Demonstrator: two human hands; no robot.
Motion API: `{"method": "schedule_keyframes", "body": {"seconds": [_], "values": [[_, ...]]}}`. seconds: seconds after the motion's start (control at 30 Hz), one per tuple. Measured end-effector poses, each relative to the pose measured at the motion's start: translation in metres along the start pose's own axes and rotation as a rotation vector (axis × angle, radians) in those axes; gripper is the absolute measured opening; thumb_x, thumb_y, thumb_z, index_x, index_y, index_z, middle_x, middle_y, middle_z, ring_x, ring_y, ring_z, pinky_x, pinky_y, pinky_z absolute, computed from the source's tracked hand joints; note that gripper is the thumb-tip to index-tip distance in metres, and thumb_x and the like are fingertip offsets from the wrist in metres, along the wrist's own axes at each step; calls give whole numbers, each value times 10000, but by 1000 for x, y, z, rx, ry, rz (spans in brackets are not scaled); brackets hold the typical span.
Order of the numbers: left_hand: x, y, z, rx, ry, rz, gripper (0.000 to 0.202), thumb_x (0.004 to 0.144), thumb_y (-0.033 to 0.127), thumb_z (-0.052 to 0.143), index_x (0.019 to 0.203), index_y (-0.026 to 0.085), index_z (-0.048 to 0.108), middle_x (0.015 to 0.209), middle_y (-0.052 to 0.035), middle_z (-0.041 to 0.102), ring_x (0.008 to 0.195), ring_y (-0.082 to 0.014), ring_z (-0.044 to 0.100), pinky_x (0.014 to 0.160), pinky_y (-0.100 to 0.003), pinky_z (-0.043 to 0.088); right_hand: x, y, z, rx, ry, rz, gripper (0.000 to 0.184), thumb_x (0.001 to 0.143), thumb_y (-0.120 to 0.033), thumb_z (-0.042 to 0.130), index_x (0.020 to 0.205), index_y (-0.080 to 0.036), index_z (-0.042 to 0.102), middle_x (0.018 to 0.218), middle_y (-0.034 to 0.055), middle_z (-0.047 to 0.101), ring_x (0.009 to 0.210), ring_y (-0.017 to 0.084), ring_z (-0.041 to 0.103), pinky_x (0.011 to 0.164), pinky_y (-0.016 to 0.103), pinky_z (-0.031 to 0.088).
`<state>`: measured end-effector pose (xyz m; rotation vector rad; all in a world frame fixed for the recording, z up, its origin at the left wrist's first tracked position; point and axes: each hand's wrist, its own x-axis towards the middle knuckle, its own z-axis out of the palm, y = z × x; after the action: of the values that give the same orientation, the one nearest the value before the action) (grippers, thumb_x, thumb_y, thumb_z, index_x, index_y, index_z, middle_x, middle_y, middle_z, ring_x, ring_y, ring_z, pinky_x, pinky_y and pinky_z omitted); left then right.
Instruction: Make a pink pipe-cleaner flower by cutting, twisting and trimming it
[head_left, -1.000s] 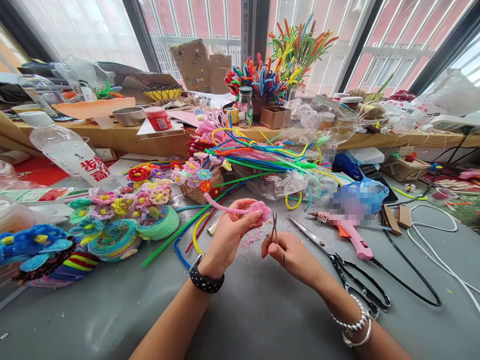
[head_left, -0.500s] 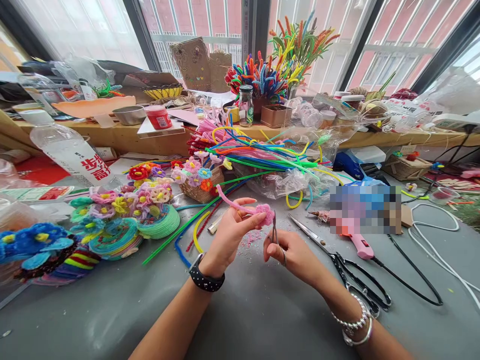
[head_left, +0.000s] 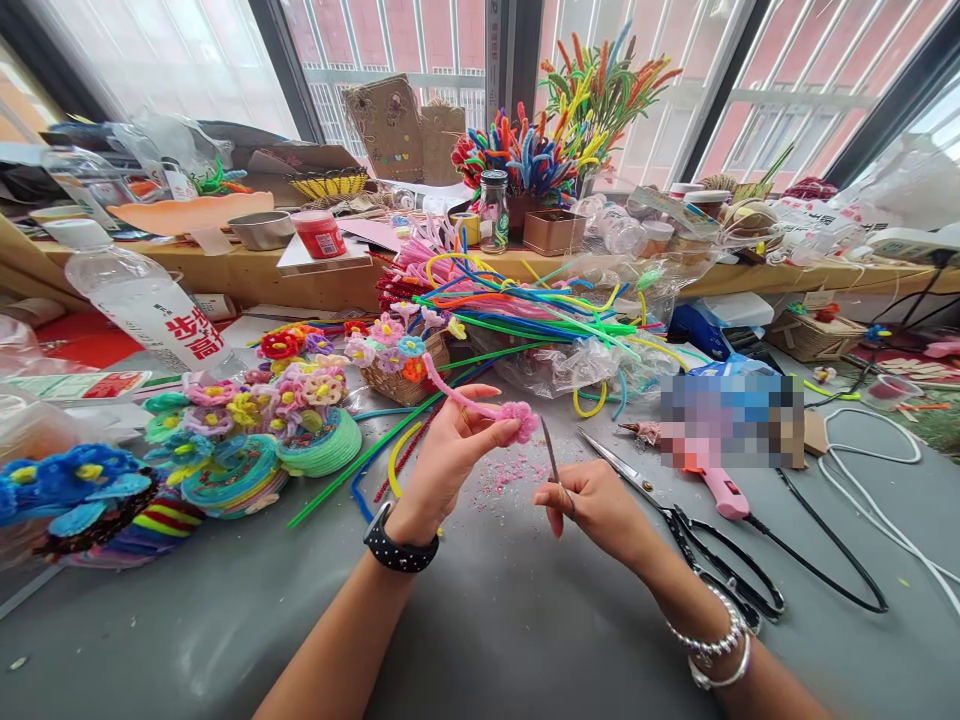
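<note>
My left hand (head_left: 450,450) pinches a pink pipe-cleaner flower (head_left: 519,422), its fuzzy stem curving up and to the left. In my right hand (head_left: 589,508) is a small pair of scissors (head_left: 551,450), fingers in the handle loops, blades pointing up just right of the flower and apart from it. The blades look closed together. Below the flower, pink fuzz clippings (head_left: 510,475) lie scattered on the grey table (head_left: 480,640).
Large black-handled scissors (head_left: 675,510) and a pink glue gun (head_left: 724,490) with its cord lie at right. Pipe-cleaner flower baskets (head_left: 319,445) stand at left, near a plastic bottle (head_left: 142,290). Behind are heaped coloured pipe cleaners (head_left: 517,300) and a cluttered shelf (head_left: 262,275).
The scissors have come away from the flower, shifting slightly right and down. My left hand has moved a little left with the flower.
</note>
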<state>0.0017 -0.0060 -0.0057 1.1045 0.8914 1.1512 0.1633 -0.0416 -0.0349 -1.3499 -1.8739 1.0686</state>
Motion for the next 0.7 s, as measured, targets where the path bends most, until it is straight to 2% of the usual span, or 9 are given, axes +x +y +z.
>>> {"method": "schedule_keyframes", "body": {"seconds": [0.13, 0.3, 0.53, 0.7], "values": [[0, -1, 1, 10, -27, -10, 368, 682, 232, 646, 986, 164, 450, 795, -10, 617, 733, -124, 587, 686, -260, 445, 0, -3, -3, 1, 19, -4, 681, 672, -733, 309, 458, -147, 583, 437, -16, 439, 445, 93, 394, 475, 232, 285], [-2, -2, 3, 31, -94, -39, 410, 690, 239, 636, 1035, 169, 425, 834, -33, 605, 754, -139, 591, 690, -277, 465, 1, -6, -4, -57, -22, -73, 737, 670, -762, 194, 630, -148, 600, 591, 23, 539, 562, 135, 468, 506, 238, 319], [-2, -1, 2, 107, -120, -17, 421, 690, 254, 637, 1039, 174, 415, 790, -23, 596, 731, -129, 575, 652, -256, 455, 1, -4, -2, -159, -78, -60, 753, 634, -785, 194, 631, -148, 595, 656, 42, 562, 607, 152, 493, 558, 256, 348], [-2, 0, 4, 106, -103, -26, 424, 676, 255, 648, 1017, 171, 411, 763, -9, 595, 717, -126, 576, 656, -258, 451, 1, -3, -1, -171, -45, -66, 736, 642, -774, 217, 583, -147, 599, 653, 41, 564, 602, 143, 491, 551, 249, 341]]}}
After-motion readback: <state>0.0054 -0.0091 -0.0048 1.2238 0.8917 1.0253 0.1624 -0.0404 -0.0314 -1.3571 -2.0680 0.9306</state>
